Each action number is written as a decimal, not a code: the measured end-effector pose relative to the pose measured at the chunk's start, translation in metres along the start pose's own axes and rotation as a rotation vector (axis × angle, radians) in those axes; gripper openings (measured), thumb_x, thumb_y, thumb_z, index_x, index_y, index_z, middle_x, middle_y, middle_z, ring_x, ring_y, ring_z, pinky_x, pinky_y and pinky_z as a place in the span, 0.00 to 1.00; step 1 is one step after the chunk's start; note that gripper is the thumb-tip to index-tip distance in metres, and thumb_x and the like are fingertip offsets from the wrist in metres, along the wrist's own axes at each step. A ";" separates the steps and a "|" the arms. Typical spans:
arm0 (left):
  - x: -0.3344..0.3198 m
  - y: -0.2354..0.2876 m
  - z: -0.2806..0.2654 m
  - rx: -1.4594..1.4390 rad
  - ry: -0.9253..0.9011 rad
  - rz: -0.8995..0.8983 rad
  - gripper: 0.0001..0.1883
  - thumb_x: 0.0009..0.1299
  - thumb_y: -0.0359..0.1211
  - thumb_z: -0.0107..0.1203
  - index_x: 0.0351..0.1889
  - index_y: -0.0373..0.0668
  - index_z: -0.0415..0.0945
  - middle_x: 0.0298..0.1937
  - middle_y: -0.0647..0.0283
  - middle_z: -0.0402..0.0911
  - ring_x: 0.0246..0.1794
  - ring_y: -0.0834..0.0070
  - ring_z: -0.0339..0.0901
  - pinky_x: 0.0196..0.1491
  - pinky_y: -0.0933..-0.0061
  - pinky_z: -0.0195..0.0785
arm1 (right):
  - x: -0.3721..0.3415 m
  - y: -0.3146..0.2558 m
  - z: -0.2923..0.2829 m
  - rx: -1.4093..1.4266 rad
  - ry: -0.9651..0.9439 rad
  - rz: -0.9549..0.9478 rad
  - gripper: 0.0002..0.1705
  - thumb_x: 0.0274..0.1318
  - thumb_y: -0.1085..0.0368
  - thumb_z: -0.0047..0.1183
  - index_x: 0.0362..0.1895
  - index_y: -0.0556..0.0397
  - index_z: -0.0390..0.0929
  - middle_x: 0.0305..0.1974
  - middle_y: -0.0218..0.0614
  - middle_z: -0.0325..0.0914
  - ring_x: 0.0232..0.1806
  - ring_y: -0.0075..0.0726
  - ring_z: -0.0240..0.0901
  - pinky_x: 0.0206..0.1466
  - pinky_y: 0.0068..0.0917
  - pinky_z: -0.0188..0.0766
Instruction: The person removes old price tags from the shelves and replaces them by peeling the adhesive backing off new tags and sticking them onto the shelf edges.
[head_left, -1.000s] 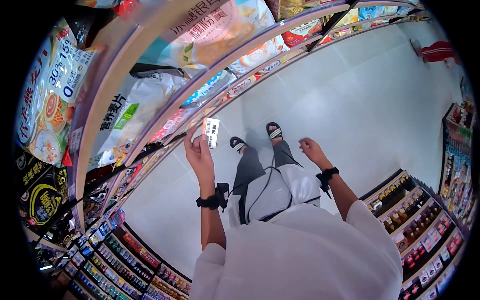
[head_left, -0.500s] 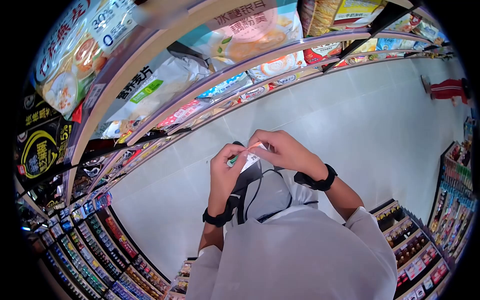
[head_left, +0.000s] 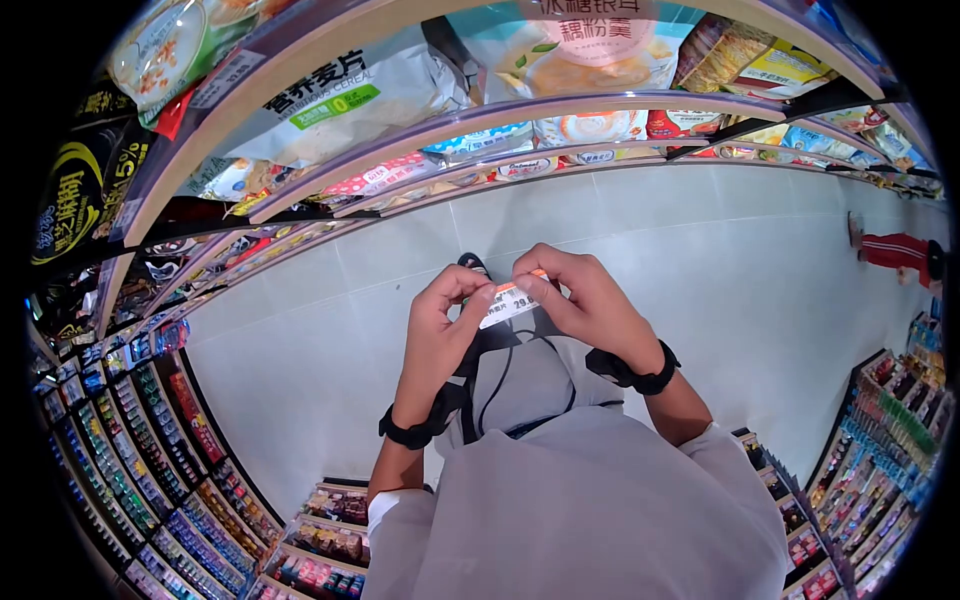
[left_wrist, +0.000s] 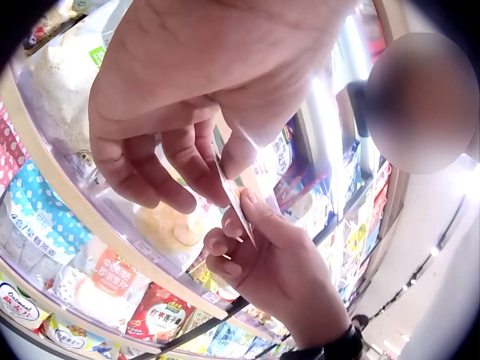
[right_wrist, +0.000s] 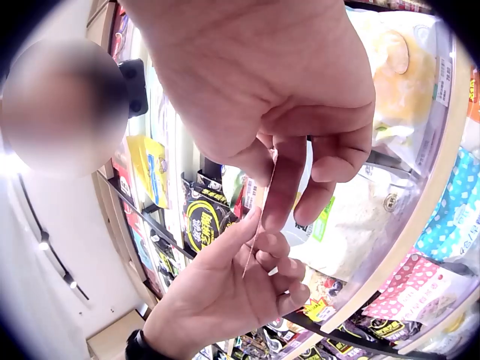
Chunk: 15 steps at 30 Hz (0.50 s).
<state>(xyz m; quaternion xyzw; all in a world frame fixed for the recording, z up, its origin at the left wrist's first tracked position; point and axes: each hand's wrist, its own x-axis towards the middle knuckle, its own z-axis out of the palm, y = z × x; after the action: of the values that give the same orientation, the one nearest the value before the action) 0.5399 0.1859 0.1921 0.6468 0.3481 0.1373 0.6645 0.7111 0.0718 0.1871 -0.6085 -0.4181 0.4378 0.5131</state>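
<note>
A white price tag [head_left: 513,303] with an orange top edge and printed price is held in front of the body, between both hands. The left hand [head_left: 441,325] pinches its left end between thumb and fingers. At the other end, the right hand [head_left: 588,305] pinches it the same way. Seen nearly edge-on in the left wrist view, the price tag [left_wrist: 234,196] is a thin card with the left hand [left_wrist: 195,97] above and the right hand [left_wrist: 281,262] below. The right wrist view shows the right hand [right_wrist: 277,105] at the card's top end.
A curved shelf [head_left: 480,118] of packaged foods stands ahead, with a white cereal bag [head_left: 350,100] on it. Grey tiled floor [head_left: 330,310] lies below. More stocked shelves [head_left: 150,480] stand behind at left and right. A person in red trousers [head_left: 895,250] is at far right.
The right hand came up from the right side and took hold of the tag, which the left hand alone held earlier. The left hand brought it away from the shelf, and the tag is now more level.
</note>
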 end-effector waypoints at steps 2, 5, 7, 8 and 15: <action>-0.006 0.002 -0.006 -0.050 0.053 -0.008 0.04 0.72 0.25 0.56 0.41 0.34 0.76 0.36 0.64 0.80 0.38 0.82 0.75 0.46 0.78 0.69 | 0.005 -0.008 0.007 0.022 -0.043 0.030 0.04 0.64 0.70 0.55 0.39 0.58 0.78 0.33 0.35 0.79 0.30 0.26 0.71 0.36 0.23 0.68; -0.021 0.019 -0.009 0.045 0.110 0.077 0.04 0.71 0.23 0.57 0.41 0.34 0.76 0.36 0.64 0.81 0.37 0.81 0.76 0.44 0.78 0.70 | 0.011 -0.017 0.021 0.117 -0.129 -0.056 0.05 0.62 0.68 0.58 0.39 0.56 0.78 0.31 0.35 0.80 0.31 0.32 0.76 0.34 0.26 0.67; -0.022 0.029 -0.019 0.056 0.105 0.123 0.03 0.70 0.22 0.57 0.40 0.34 0.76 0.35 0.63 0.82 0.36 0.79 0.77 0.43 0.78 0.70 | 0.019 -0.024 0.026 0.122 -0.105 -0.101 0.04 0.60 0.70 0.59 0.39 0.56 0.79 0.32 0.34 0.81 0.34 0.29 0.77 0.38 0.24 0.69; -0.022 0.031 -0.024 0.058 0.111 0.147 0.03 0.69 0.22 0.57 0.40 0.34 0.76 0.35 0.62 0.82 0.35 0.79 0.78 0.42 0.77 0.71 | 0.024 -0.028 0.028 0.122 -0.101 -0.124 0.04 0.59 0.71 0.60 0.38 0.56 0.79 0.32 0.33 0.81 0.35 0.28 0.78 0.40 0.23 0.69; -0.018 0.032 -0.072 0.053 0.167 0.190 0.05 0.67 0.22 0.60 0.39 0.34 0.77 0.35 0.62 0.83 0.33 0.77 0.80 0.39 0.78 0.71 | 0.059 -0.056 0.055 0.109 -0.126 -0.001 0.03 0.56 0.74 0.59 0.36 0.58 0.81 0.34 0.33 0.81 0.37 0.26 0.76 0.45 0.24 0.70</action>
<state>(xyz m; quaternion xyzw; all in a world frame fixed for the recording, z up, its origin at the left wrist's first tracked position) 0.4893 0.2336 0.2332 0.6806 0.3426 0.2438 0.6000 0.6705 0.1495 0.2313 -0.5505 -0.4254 0.4971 0.5185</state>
